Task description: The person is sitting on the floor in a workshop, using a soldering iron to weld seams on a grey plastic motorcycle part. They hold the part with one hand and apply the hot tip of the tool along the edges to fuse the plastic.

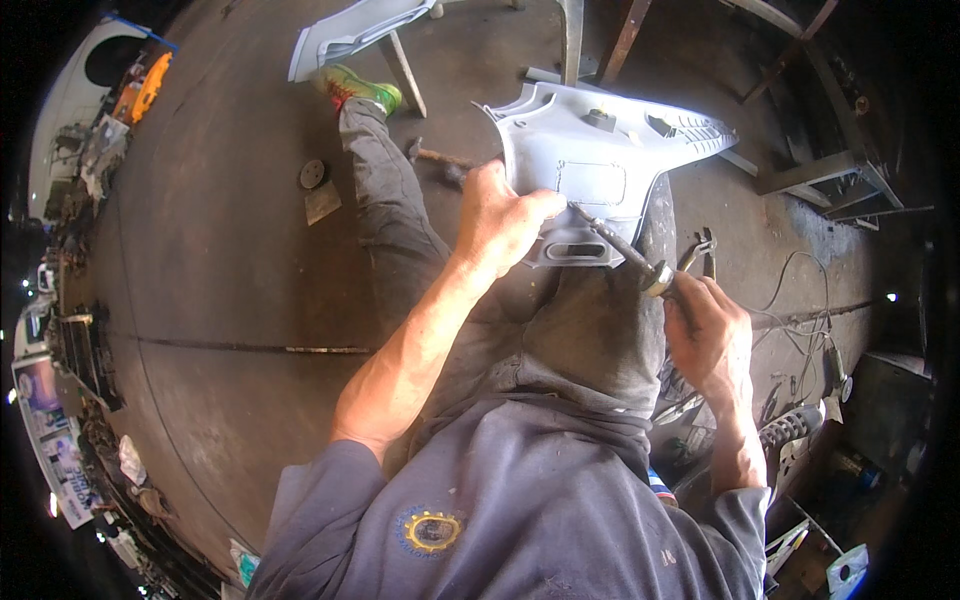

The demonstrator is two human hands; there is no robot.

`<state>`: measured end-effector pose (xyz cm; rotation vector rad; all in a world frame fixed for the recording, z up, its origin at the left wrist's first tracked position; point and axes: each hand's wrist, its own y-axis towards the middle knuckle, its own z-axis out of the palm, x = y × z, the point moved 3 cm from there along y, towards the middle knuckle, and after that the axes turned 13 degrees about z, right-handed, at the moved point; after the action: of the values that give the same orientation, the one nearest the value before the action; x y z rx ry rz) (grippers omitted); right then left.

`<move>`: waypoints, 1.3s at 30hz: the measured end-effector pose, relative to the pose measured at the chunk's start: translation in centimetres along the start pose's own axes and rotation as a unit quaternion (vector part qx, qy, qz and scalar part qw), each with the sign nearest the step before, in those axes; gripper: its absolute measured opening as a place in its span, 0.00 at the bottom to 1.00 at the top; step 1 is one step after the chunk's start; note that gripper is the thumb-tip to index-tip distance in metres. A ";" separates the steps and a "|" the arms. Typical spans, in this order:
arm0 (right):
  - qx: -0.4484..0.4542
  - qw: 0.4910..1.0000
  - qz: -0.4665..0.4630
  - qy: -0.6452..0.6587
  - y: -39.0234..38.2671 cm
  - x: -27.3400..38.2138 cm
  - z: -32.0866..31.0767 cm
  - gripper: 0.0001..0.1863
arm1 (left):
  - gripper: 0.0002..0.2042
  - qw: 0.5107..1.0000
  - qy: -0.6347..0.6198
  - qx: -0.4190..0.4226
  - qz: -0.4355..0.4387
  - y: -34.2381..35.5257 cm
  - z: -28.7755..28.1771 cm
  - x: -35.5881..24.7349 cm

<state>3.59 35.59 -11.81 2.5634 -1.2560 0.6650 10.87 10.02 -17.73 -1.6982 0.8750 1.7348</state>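
A pale grey moulded plastic trim panel (545,135) rests across my lap and right thigh. A dark, partly dotted rectangular outline (625,185) shows on its face. My left hand (495,220) grips the panel's near left edge, thumb on the face and fingers mostly hidden. From the right, my right hand (708,325) is closed around the handle of what looks like a soldering iron (625,245), with a dark shaft and metal collar. Its narrow tip meets the panel near the outline's lower left corner, close to my left thumb.
Pliers (706,250) and a looped cable (785,290) lie right of my thigh. A hammer (440,158) is beside my left leg. Another pale panel (355,30) rests beyond my shoe (360,88). Metal frames (800,180) stand at the far right.
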 end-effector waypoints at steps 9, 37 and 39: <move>-0.020 1.000 -0.012 -0.016 0.0 0.2 -0.4 0.15 | 0.16 1.000 -0.002 0.007 -0.022 0.1 -0.2 0.4; 0.018 0.997 -0.004 0.076 1.6 -2.2 -2.4 0.15 | 0.27 0.983 -0.124 0.125 -0.056 1.1 -1.9 -0.6; 0.030 0.998 -0.036 0.047 2.1 -1.8 -2.6 0.17 | 0.26 0.986 -0.124 0.108 -0.010 0.5 -1.6 -0.4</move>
<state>0.23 36.52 -10.45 2.5791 -1.1264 0.8093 11.46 8.49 -17.32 -1.3155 0.8916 1.7220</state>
